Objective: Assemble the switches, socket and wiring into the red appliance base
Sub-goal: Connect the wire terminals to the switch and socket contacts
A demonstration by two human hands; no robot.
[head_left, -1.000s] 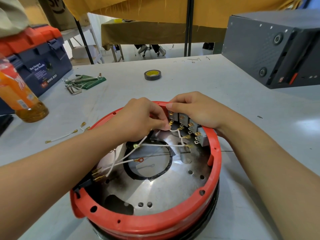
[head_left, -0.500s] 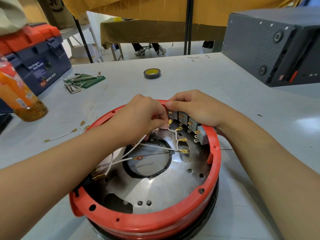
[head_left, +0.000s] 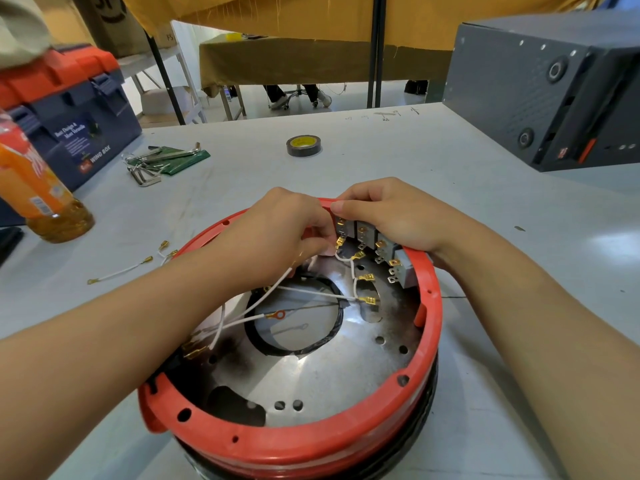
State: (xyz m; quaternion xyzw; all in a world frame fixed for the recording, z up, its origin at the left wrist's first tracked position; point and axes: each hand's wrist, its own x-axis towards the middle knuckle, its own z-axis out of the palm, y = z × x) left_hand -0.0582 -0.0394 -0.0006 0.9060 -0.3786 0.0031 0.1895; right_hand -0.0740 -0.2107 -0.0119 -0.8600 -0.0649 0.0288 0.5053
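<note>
The red appliance base [head_left: 298, 445] lies open side up on the table, its metal plate showing inside. A row of grey switches [head_left: 367, 233] with brass tabs sits against its far inner wall. My right hand [head_left: 391, 216] curls over the red rim and grips the switch row. My left hand [head_left: 277, 233] pinches a brass connector [head_left: 341, 241] of a white wire [head_left: 351, 271] at the leftmost switch's tab. More white wires [head_left: 242, 317] with brass and red ring terminals run across the plate to the socket side at the left, which my forearm partly hides.
A loose white wire [head_left: 121, 270] and spare brass terminals [head_left: 166, 249] lie left of the base. Farther back are a black tape roll [head_left: 303, 145], hex keys on a green card [head_left: 162, 161], an orange bottle [head_left: 38, 199], a blue-and-orange toolbox [head_left: 69, 109] and a dark grey machine [head_left: 547, 84].
My left hand has shifted slightly up and right, bringing the connector to the leftmost switch tab. The white wires have been pulled along with it. My right hand stays on the switches.
</note>
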